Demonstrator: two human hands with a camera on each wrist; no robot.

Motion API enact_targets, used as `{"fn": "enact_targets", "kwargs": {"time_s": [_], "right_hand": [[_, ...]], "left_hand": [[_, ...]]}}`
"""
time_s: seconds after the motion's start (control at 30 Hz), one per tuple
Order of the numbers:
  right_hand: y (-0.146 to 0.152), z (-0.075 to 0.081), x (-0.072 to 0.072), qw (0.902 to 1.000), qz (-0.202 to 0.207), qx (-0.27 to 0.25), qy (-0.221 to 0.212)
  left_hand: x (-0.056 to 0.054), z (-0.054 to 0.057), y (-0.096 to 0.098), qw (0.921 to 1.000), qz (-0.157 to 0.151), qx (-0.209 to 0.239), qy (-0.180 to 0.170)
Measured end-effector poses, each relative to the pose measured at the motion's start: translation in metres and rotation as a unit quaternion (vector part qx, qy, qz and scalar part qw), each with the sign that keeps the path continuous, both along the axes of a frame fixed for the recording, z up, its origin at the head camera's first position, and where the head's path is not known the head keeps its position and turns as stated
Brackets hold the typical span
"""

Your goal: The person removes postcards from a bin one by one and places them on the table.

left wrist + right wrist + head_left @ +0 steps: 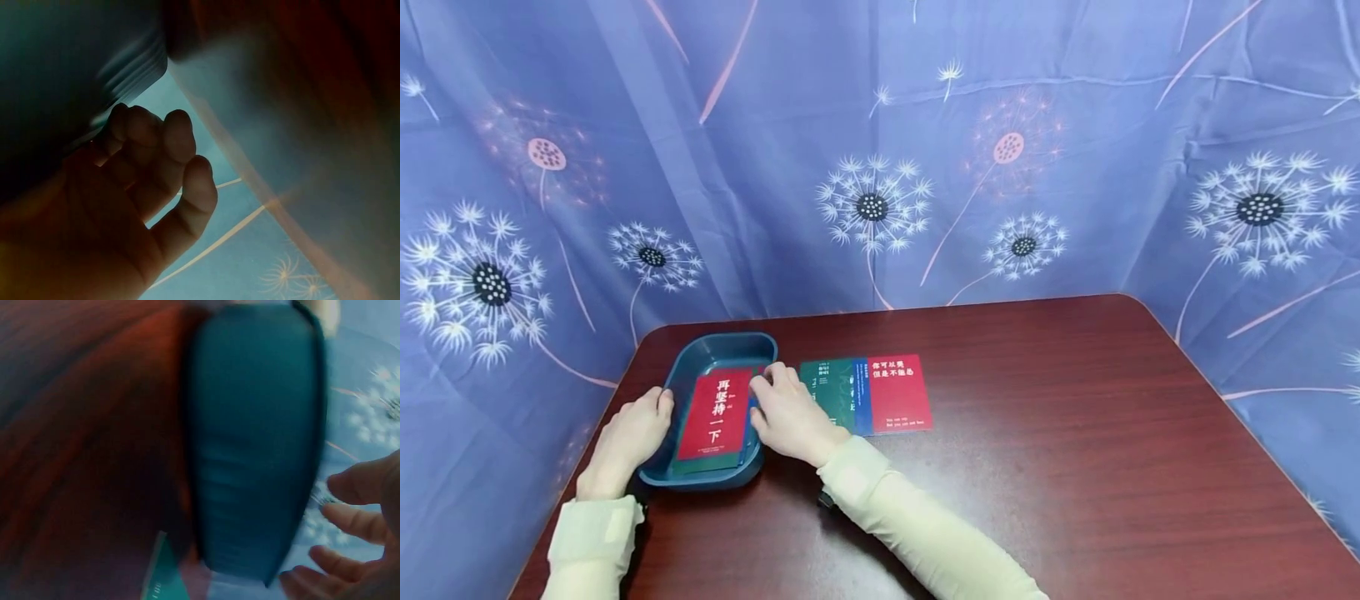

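At the left of the table in the head view is a dark blue-green plastic tray (718,346). Inside lies a red card (715,417) with white Chinese characters, overlapping blue and green ones. My left hand (628,437) holds the tray's left rim; its curled fingers (178,134) show beside the outer wall in the left wrist view, with the thumb hidden there. Over the right rim, my right hand (793,417) has loosely bent, spread fingers (353,522), and no card shows between them. Just right of it, another red card (898,396) overlaps blue and green cards (835,392) on the table.
Everything stands on a dark reddish-brown table (1037,467) with rounded back corners. Blue cloth (775,167) printed with dandelions hangs behind and at both sides. The tray is close to the table's left edge.
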State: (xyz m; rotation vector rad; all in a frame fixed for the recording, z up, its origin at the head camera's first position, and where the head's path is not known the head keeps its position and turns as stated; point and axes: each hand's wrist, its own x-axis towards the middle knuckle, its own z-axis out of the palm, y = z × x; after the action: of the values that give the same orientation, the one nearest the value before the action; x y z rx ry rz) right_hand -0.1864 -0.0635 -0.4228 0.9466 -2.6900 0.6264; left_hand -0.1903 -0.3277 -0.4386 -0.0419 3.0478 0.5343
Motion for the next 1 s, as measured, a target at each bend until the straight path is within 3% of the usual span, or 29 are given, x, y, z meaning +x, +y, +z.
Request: {"fn": "enact_targets", "kwargs": {"time_s": [0.13,0.3,0.43,0.53,0.7,0.83,0.93,1.0], "right_hand": [[-0.015,-0.006,-0.002,0.9967,0.018,0.068,0.040],[-0.031,-0.009,-0.003,0.9827,0.015,0.177,0.052],[-0.044,-0.007,-0.005,0.9730,0.005,0.230,0.014],[-0.056,-0.008,-0.008,0.9619,-0.028,0.270,-0.035],[-0.077,-0.011,-0.012,0.9311,-0.082,0.343,-0.092],[-0.090,-0.013,-0.014,0.9063,-0.105,0.395,-0.107],[-0.095,-0.014,-0.015,0.8988,-0.110,0.410,-0.109],[-0.096,-0.014,-0.017,0.9018,-0.110,0.404,-0.107]], "left_hand": [[-0.001,0.002,0.000,1.0000,0.002,0.002,0.000],[0.001,0.003,0.001,1.0000,0.002,0.000,-0.003],[0.001,0.004,0.000,1.0000,0.003,-0.004,-0.001],[0.001,0.003,-0.001,1.0000,0.004,-0.004,0.000],[0.002,0.001,0.000,1.0000,0.005,-0.004,0.002],[0.002,-0.001,0.001,1.0000,0.004,-0.003,0.005],[0.001,0.000,0.001,0.9999,0.000,-0.002,0.011],[0.001,0.001,0.000,0.9999,-0.001,-0.003,0.014]]}}
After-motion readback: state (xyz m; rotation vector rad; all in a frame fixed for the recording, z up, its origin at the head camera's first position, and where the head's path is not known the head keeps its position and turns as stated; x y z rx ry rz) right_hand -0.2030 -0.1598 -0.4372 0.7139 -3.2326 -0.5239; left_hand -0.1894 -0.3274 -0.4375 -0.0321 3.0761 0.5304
